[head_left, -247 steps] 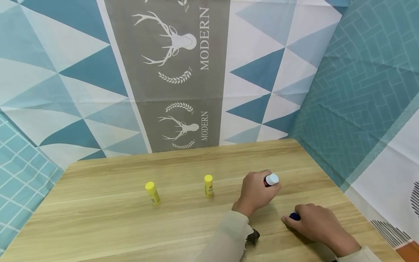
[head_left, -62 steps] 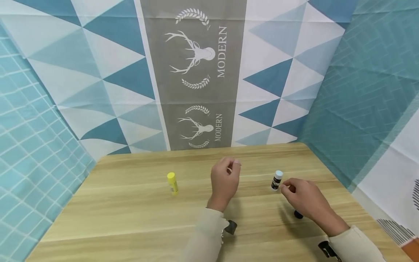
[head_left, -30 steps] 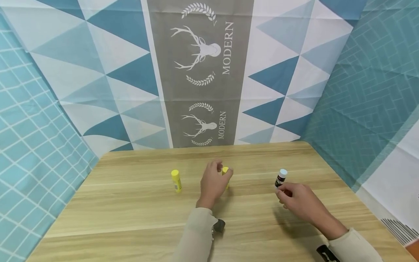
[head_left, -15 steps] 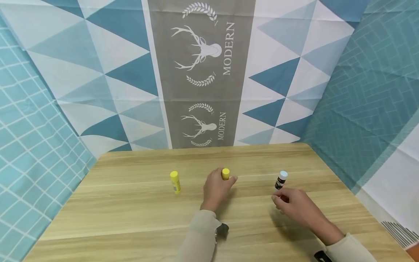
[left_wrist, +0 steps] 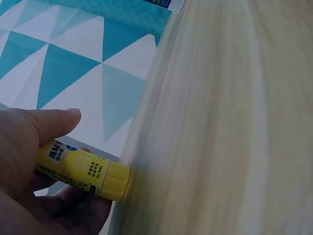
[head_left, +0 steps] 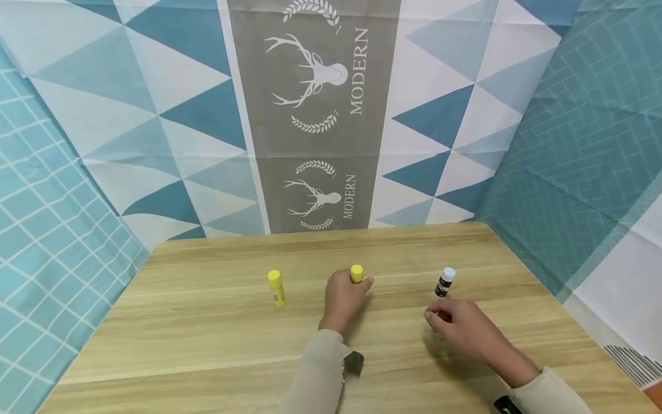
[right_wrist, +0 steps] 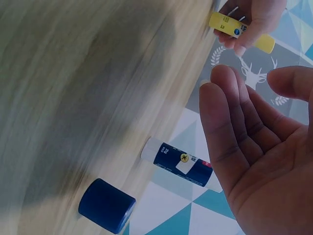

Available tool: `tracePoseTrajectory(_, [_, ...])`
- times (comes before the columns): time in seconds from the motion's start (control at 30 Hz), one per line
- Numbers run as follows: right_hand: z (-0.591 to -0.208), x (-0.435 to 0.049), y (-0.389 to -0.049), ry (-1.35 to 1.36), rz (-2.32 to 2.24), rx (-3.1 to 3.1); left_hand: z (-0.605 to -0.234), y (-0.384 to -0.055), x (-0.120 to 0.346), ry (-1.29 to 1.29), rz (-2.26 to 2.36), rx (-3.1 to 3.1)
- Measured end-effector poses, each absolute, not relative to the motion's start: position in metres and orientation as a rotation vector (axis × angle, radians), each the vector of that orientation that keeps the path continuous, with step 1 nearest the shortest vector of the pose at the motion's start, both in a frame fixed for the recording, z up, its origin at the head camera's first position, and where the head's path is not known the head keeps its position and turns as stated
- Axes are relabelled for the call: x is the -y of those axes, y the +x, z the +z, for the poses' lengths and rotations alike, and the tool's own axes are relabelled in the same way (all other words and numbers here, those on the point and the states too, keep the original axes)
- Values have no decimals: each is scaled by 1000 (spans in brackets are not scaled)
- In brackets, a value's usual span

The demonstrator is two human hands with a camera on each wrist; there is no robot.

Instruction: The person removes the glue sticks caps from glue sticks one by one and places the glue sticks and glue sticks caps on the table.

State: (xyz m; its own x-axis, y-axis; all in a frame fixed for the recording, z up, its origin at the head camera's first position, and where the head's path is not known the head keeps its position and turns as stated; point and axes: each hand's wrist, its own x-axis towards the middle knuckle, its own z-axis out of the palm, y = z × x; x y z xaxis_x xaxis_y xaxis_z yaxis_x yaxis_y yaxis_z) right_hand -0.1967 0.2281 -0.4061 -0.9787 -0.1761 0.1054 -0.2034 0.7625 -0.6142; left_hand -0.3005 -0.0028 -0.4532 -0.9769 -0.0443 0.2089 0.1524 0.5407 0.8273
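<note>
My left hand [head_left: 342,299] curls its fingers round a yellow glue stick [head_left: 356,272] that stands upright on the table. In the left wrist view its thumb sticks out apart from the printed yellow barrel [left_wrist: 78,169]. A second yellow glue stick [head_left: 276,288] stands further left. My right hand [head_left: 462,329] hovers over the table with loosely bent fingers and nothing in them. Just beyond it stands a white-capped glue stick [head_left: 445,282] with a dark label. A short dark blue cylinder [right_wrist: 107,205], like a cap, shows in the right wrist view; the right hand hides it from the head view.
The wooden table [head_left: 207,356] ends at a patterned cloth backdrop [head_left: 310,115] at the back. Another teal cloth [head_left: 584,149] hangs along the right side, and tile-patterned cloth [head_left: 57,230] along the left.
Earlier my left hand held the white-capped glue stick, now standing released. It moved left and closed round the middle yellow stick. My right hand let go of the dark blue piece and drew slightly nearer.
</note>
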Motion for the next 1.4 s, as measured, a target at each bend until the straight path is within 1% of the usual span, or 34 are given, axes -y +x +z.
tracePoseTrajectory(0.47, [-407, -222, -203, 289, 991, 2951, -449, -301, 2, -137, -1385, 2502])
tracePoseTrajectory(0.83, [-408, -214, -209, 387, 937, 2964, -447, -302, -2, -264, -1460, 2231])
tracePoseTrajectory(1.1, [-390, -191, -217, 505, 1114, 2907, -449, -298, -8, -412, -1473, 2088])
tracePoseTrajectory(1.23, [-378, -177, -225, 548, 1040, 2863, -446, -293, -9, -430, -1465, 2108])
tracePoseTrajectory(1.4, [-364, -163, -236, 538, 882, 2861, -443, -289, -10, -415, -1463, 2133])
